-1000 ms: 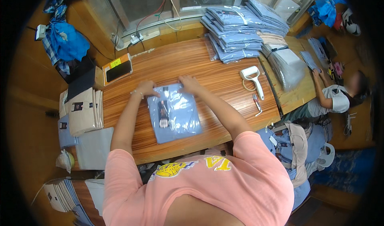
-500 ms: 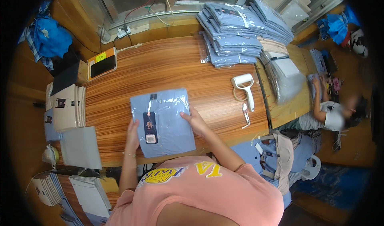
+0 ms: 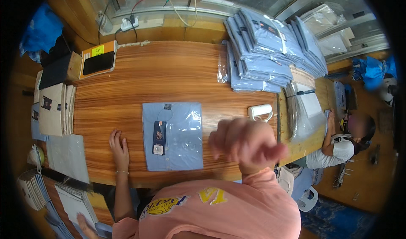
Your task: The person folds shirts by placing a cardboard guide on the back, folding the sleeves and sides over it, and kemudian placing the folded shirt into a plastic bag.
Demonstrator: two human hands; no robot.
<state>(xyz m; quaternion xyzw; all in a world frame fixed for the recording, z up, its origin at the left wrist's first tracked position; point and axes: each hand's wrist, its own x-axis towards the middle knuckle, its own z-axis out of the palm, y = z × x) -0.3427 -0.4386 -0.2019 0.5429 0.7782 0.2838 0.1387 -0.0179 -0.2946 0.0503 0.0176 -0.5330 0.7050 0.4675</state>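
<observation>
Lying flat at the wooden table's (image 3: 169,74) near edge: a bagged, folded blue shirt (image 3: 172,136) with a dark hang tag (image 3: 159,137). Resting open-palmed just beside it, the left hand (image 3: 119,147); raised and blurred above, holding nothing, fingers loosely curled, the right hand (image 3: 244,143).

Bare counter (image 3: 169,76) lies open behind the bagged shirt (image 3: 172,136); the shirt stack (image 3: 266,57) blocks the far right, the phone (image 3: 98,63) the far left corner.

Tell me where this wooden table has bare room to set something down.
Widest bare patch: between the phone, the bagged shirt and the shirt stack. A narrower strip lies between the beige stack and the left hand. The right end is crowded.
</observation>
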